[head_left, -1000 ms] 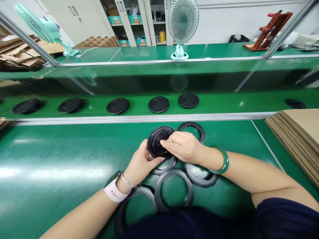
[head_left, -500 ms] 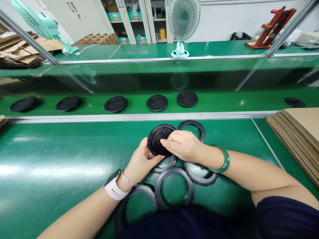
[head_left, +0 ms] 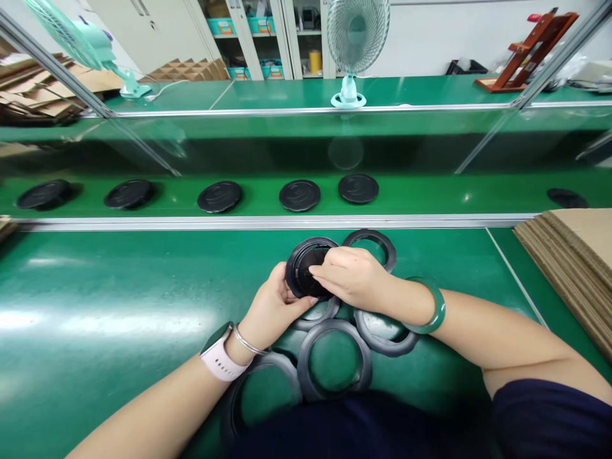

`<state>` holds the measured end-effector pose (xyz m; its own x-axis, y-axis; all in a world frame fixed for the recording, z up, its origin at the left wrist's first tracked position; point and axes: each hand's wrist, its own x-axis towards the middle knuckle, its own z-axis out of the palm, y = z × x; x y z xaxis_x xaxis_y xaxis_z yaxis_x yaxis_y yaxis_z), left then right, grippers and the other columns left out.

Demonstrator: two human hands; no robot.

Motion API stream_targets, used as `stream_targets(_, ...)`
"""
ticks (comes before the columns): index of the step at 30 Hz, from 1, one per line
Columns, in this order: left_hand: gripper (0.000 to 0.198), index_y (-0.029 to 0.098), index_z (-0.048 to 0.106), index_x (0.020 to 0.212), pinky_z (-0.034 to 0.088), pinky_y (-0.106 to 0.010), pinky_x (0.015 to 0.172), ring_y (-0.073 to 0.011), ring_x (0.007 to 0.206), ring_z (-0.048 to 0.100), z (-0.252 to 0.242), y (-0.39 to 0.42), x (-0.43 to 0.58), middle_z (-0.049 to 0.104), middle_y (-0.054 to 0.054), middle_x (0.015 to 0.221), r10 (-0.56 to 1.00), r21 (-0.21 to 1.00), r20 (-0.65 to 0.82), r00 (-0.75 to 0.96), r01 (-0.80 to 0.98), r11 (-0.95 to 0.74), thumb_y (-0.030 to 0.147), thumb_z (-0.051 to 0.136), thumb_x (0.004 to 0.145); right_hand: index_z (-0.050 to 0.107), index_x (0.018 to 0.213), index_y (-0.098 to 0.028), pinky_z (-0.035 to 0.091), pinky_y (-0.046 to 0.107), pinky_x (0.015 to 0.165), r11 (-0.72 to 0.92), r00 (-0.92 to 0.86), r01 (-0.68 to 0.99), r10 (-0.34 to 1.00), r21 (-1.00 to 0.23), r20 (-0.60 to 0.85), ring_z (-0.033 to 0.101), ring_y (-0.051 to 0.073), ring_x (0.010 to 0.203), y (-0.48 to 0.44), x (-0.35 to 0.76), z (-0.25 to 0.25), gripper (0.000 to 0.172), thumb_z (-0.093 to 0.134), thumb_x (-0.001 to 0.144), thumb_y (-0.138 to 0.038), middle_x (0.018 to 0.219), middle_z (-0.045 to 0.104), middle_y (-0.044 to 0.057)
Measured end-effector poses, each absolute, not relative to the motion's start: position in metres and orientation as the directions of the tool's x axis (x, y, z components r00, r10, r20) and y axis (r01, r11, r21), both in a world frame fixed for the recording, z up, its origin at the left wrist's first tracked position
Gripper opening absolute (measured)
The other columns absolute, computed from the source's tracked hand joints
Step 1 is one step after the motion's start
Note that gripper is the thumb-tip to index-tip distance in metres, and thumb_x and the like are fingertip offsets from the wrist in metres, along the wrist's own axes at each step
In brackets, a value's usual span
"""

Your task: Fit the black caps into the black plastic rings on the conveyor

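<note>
Tilted up toward me, a round black plastic cap (head_left: 306, 271) with a raised rim is held above the green bench. My left hand (head_left: 275, 303) grips its lower left edge between thumb and fingers. My right hand (head_left: 354, 277) has its fingers pinched at the cap's recessed inner face; whether a small part is between the fingertips is hidden. Under and around the hands lie several dark grey rings, among them a full ring (head_left: 335, 360) in front, a ring (head_left: 370, 245) behind and one ring (head_left: 387, 335) partly under my right wrist.
Several black round caps (head_left: 299, 195) lie on the green belt (head_left: 421, 197) behind a metal rail (head_left: 229, 222). Stacked cardboard sheets (head_left: 568, 268) stand at the right. A fan (head_left: 358, 38) is on the far shelf, beyond a clear panel.
Both hands keep their hold on the cap and have barely moved. The whole view has shifted very slightly; the caps on the belt look nearly the same.
</note>
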<state>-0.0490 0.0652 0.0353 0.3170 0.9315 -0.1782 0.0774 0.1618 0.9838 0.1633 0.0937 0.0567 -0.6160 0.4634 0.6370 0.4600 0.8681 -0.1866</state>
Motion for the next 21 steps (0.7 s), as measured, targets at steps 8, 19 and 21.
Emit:
stream_targets(8, 0.062, 0.019, 0.045, 0.119, 0.06, -0.028, 0.078, -0.0164, 0.087, 0.071, 0.038, 0.065, -0.048, 0.071, 0.0, 0.098, 0.929, 0.979, -0.2, 0.311, 0.101, 0.177, 0.026, 0.084, 0.072, 0.069, 0.095, -0.01, 0.044, 0.033, 0.064, 0.819, -0.635, 0.506, 0.566, -0.271, 0.526, 0.053, 0.022, 0.075, 0.092, 0.163, 0.061, 0.014, 0.057, 0.101, -0.009, 0.086, 0.057, 0.007)
stream_targets(19, 0.059, 0.02, 0.046, 0.117, 0.06, -0.032, 0.077, -0.0191, 0.087, 0.071, 0.035, 0.063, -0.048, 0.07, -0.002, 0.099, 0.939, 0.978, -0.167, 0.301, 0.169, 0.119, 0.028, 0.083, 0.073, 0.066, 0.098, -0.01, 0.049, 0.036, 0.074, 0.781, -0.707, 0.579, 0.623, -0.233, 0.335, 0.056, 0.025, 0.084, 0.087, 0.162, 0.068, 0.005, 0.067, 0.096, -0.006, 0.094, 0.058, 0.009)
stream_targets(21, 0.058, 0.02, 0.046, 0.117, 0.06, -0.032, 0.078, -0.0189, 0.088, 0.071, 0.036, 0.063, -0.048, 0.07, -0.002, 0.1, 0.941, 0.979, -0.166, 0.296, 0.161, 0.122, 0.027, 0.083, 0.072, 0.064, 0.106, -0.009, 0.05, 0.037, 0.078, 0.771, -0.691, 0.591, 0.636, -0.239, 0.344, 0.055, 0.026, 0.088, 0.086, 0.16, 0.065, 0.012, 0.065, 0.095, -0.004, 0.098, 0.057, 0.01)
